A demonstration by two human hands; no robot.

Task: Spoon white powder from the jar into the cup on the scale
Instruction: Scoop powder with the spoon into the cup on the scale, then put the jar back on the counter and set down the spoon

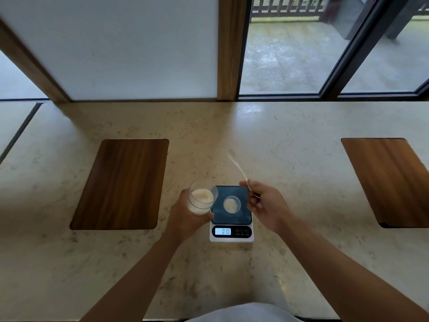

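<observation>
The cup (232, 205) sits near the middle of the scale (231, 214) platform and already holds a shallow bed of white powder, so at least some spooning looks done; the display (223, 231) seems to read 030, though the digits are small and the target weight is not given, so how much is left cannot be judged. The spoon (239, 168) is lifted clear of both vessels, its bowl pointing up and away toward the window, and whether it carries any powder is too blurred to tell. The right hand (263, 206) pinches the spoon's handle between fingers and thumb, just right of the scale. The jar (201, 198), clear and still holding plenty of powder, is tilted toward the cup and gripped around its side by the left hand (185, 217), touching or just over the scale's left edge. The scale stands on the pale marbled counter (290, 159), between two inset wooden panels (120, 184).
</observation>
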